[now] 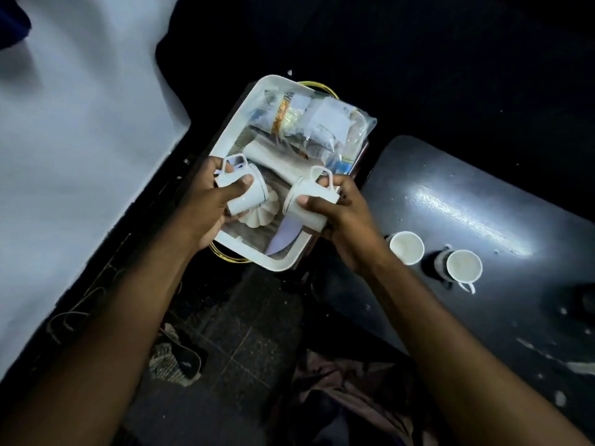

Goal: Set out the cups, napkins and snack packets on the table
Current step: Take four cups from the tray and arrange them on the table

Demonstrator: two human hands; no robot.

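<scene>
A white tray (pixel 279 261) sits in the middle, holding clear snack packets (pixel 309 123), a rolled white napkin (pixel 273 159) and a fluted white piece (pixel 261 211). Over its near end my left hand (pixel 206 204) grips a white cup (pixel 248 194) lying on its side, mouth to the right. My right hand (pixel 341 214) grips a second white cup (pixel 309 201), also on its side, mouth to the left. Two more white cups (pixel 406 246) (pixel 463 264) stand upright on the dark table (pixel 483 194) at the right.
A pale wall or sheet (pixel 80 156) fills the left side. The tray rests on a dark stand with a gold-rimmed edge (pixel 225 257). Below lie a tiled floor (pixel 251 333), a sandal (pixel 177 358) and crumpled cloth (pixel 354 391).
</scene>
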